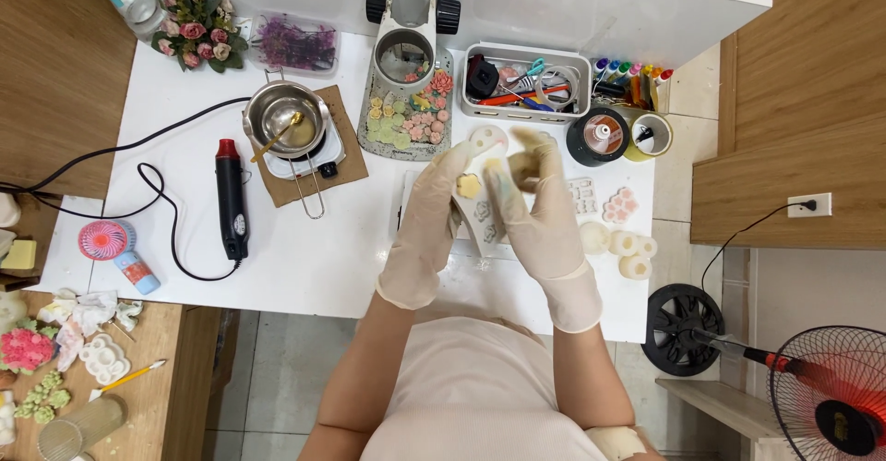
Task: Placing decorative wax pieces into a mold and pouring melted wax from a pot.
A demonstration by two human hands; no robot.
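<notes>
Here, over the white table [305, 258], both gloved hands were raised close together in front of the person's chest. The left hand [434, 216] had its fingers curled partly in, and a small pale yellow flower-shaped piece [469, 185] sat at its fingertips, seemingly pinched between thumb and forefinger. The right hand [538, 203] was just beside it, to the piece's right and slightly higher; its fingertips were blurred, so I could not tell whether they had hold of anything or how far open they were. The yellow piece lay between the two hands, touching the left and a short reach from the right thumb. It was roughly round, with no clear long axis.

Both forearms rose steeply from the body and angled inward, the wrists bent so the palms faced each other. Beneath the hands a white silicone mould [482, 216] lay on the table, partly hidden. To the right were a pink flower-shaped mould [620, 205] and some round white moulds [629, 251]; to the left, well apart, a black heat gun [231, 201] and a small steel pot [284, 118] on a burner.
</notes>
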